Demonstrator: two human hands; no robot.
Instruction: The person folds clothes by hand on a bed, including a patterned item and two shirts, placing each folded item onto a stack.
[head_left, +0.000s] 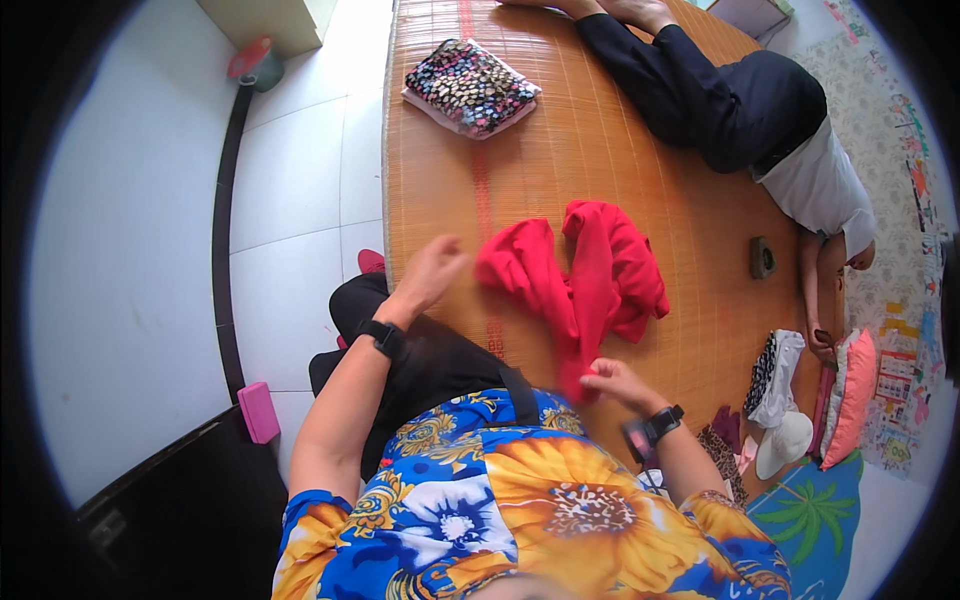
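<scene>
A crumpled red garment (592, 277), perhaps trousers or a top with long sleeves, lies on the woven mat (697, 277) in front of me. Its two upper parts spread apart, and a narrower end runs down towards my lap. My right hand (619, 384) pinches that lower end between thumb and fingers. Just left of the garment, my left hand (435, 270) is raised over the mat, blurred, with loosely bent fingers and nothing seen in it. A gap shows between it and the red cloth.
A folded, multicoloured spotted cloth (472, 86) lies at the far left of the mat. Another person (720, 112) lies along the far right side. A small dark object (762, 258), a white cap (784, 444) and a coral pillow (849, 397) are to the right. Tiled floor (289, 180) borders the mat's left edge.
</scene>
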